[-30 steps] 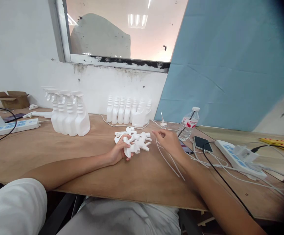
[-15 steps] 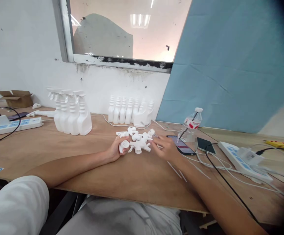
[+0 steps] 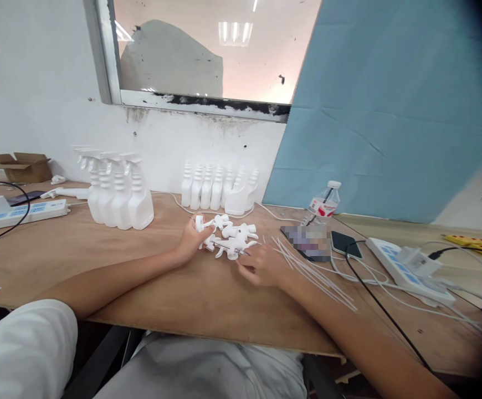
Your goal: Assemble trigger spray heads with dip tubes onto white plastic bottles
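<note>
My left hand (image 3: pixel 190 241) is closed around a white spray trigger head (image 3: pixel 199 223), its round collar showing above the fingers. My right hand (image 3: pixel 261 265) is low over the table, fingers pinched on what looks like a thin tube (image 3: pixel 243 252) pointing left; its far end is hard to make out. Between the hands lies a loose pile of several white trigger heads (image 3: pixel 235 244). Long thin white tubes (image 3: pixel 311 271) lie beside and partly behind my right wrist and forearm.
Several white bottles with trigger heads (image 3: pixel 120 199) stand at left; several bottles without heads (image 3: pixel 208 188) stand by the wall. At right are a clear drink bottle (image 3: pixel 324 208), a phone (image 3: pixel 346 244), a power strip (image 3: pixel 407 271) and loose cables. Another power strip (image 3: pixel 25 213) lies far left.
My left hand has raised and turned the trigger head, so its collar now sits higher. My right hand has moved left and down, toward the front of the pile. More tubes are exposed.
</note>
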Demonstrator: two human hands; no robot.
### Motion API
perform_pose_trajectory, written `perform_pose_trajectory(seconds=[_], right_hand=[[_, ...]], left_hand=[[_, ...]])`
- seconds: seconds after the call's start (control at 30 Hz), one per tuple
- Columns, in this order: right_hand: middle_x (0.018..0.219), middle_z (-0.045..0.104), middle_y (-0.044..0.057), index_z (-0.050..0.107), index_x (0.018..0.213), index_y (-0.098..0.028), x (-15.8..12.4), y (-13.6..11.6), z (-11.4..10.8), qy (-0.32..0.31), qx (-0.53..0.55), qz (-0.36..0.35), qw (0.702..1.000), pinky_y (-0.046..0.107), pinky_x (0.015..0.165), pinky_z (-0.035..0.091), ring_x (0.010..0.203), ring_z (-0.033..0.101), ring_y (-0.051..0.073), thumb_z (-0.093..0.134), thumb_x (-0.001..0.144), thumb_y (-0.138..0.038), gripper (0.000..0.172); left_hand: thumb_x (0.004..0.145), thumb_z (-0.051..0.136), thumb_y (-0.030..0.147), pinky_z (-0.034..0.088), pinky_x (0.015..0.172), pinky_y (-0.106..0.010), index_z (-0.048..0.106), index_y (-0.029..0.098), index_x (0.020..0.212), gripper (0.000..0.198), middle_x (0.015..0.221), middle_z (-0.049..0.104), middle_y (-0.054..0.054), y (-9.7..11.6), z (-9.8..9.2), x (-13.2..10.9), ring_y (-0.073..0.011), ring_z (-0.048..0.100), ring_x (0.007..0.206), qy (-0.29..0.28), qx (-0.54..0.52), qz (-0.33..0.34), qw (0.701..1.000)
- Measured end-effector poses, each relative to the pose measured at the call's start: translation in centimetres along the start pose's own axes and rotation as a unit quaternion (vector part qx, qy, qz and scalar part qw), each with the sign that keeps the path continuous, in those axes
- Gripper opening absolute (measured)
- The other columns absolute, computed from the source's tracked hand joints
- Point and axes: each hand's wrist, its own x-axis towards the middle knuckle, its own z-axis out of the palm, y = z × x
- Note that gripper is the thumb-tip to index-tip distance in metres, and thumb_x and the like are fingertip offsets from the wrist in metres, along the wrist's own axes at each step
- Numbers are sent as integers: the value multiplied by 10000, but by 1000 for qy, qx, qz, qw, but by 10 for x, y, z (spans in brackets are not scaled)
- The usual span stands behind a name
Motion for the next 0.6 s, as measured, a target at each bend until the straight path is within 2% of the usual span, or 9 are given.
perform_pose_trajectory(seconds=[0.13,0.27,0.43,0.6], right_hand=[[524,517,21,563,534,-174,3,-5,-3,-16,-17,2,1000,301,514,164,477,347,111,517,794,-194,265],[454,493,5,520,479,-176,8,-9,-11,-46,45,30,997,292,515,196,452,344,108,507,782,-155,304],[430,474,-9,474,460,-177,11,-13,-11,-29,126,50,990,265,520,253,443,373,102,471,826,-166,366],[403,376,-38,374,447,-181,10,-19,0,-13,196,84,977,236,507,261,426,351,87,450,864,-198,424]], left_hand=[[687,728,358,312,427,-164,403,201,821,385,585,450,91,5,3,-5,-55,392,440,1,64,30,997],[698,679,262,353,521,-175,450,192,834,276,659,477,61,5,4,-10,-81,436,557,-5,136,69,988],[689,636,231,345,523,-170,409,201,847,278,665,448,73,1,3,-8,-70,402,538,-3,91,52,994],[668,630,213,322,465,-156,408,199,841,282,636,423,87,0,2,-6,-46,359,477,17,66,47,997]])
